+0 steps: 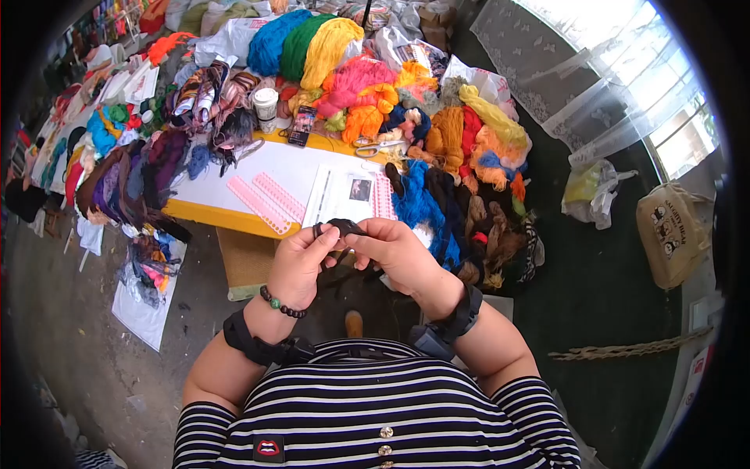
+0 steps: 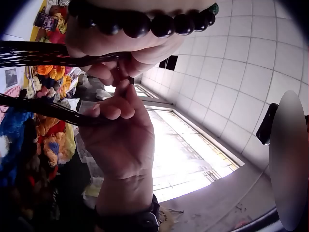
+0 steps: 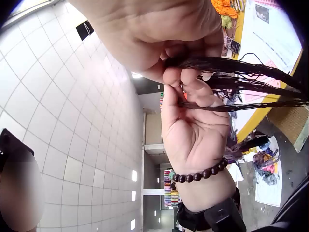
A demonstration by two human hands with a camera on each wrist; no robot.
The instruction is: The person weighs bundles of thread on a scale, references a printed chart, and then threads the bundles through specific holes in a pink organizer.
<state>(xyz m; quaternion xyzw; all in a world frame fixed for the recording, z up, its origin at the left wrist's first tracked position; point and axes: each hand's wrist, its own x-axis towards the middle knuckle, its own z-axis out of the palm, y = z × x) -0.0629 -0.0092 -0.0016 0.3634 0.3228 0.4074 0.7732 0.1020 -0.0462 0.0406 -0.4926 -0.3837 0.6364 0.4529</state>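
Note:
Both hands meet in front of the chest, over the near edge of the table. My left hand (image 1: 297,264), with a beaded bracelet (image 3: 200,175) at its wrist, pinches black thread (image 1: 344,229) between thumb and fingers. Close beside it, my right hand (image 1: 402,254) pinches the same dark bundle, its fingertips right at the left ones. In the right wrist view the thread spreads from the fingers in three separate strands (image 3: 253,83). The left wrist view shows one strand (image 2: 38,54) trailing from each hand. Where the strands meet is mostly hidden by the fingers.
Beyond the hands, a white-topped table (image 1: 211,191) with a yellow edge bears pink perforated strips (image 1: 269,202), a printed sheet (image 1: 337,205), scissors (image 1: 379,148) and a white cup (image 1: 266,105). Colourful yarn skeins (image 1: 363,82) pile behind. Blue yarn (image 1: 426,203) hangs at the right.

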